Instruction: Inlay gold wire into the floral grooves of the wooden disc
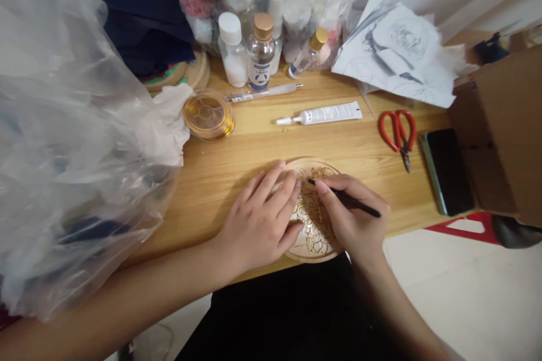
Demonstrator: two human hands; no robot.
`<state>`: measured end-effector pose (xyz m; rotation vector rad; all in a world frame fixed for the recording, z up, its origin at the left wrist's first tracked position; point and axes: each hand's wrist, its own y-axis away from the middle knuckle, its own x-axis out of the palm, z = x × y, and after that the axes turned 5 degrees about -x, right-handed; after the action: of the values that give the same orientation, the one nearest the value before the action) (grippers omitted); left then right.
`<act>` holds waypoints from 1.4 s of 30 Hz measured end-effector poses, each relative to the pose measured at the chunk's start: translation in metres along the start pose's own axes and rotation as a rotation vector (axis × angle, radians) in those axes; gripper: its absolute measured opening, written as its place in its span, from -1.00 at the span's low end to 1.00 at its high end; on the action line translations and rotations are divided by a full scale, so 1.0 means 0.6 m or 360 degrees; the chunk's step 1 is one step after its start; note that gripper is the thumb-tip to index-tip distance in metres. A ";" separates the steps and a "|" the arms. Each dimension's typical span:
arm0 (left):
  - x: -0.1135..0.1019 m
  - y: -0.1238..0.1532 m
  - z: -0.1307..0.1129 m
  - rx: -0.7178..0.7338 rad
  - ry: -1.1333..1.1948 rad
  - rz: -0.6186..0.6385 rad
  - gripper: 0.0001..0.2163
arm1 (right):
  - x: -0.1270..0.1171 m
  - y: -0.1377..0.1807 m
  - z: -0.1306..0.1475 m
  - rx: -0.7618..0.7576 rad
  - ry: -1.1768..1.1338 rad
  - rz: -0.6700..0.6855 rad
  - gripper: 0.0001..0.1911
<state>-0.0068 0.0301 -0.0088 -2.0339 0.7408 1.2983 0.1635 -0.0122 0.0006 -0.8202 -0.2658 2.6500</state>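
Note:
A round wooden board lies at the table's front edge, bearing a pattern of bent gold wire over drawn lines. My left hand rests flat across its left side, fingers stretched out, holding nothing. My right hand is closed around slim black tweezers, gripped like a pen. Their tip points left at the upper part of the pattern, close to my left fingertips. Whether the tip holds a wire is too small to tell. My left hand hides part of the board.
Behind the board lie a white glue tube, tiny gold wire bits, a pen and a gold wire spool. Red-handled pliers, a phone and a cardboard box are right. Bottles stand behind; plastic bag left.

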 end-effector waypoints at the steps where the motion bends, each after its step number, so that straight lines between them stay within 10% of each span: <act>1: -0.001 0.000 0.000 -0.0001 0.0001 0.0004 -0.54 | 0.000 0.000 0.000 -0.0003 0.0001 0.0001 -0.93; 42: -0.004 -0.004 -0.003 0.0077 -0.0015 0.0052 -0.65 | -0.005 -0.006 -0.006 0.0049 0.0002 0.0070 -0.97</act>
<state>-0.0049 0.0306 -0.0058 -1.9839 0.7964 1.2952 0.1685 -0.0097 0.0002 -0.8266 -0.2081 2.6872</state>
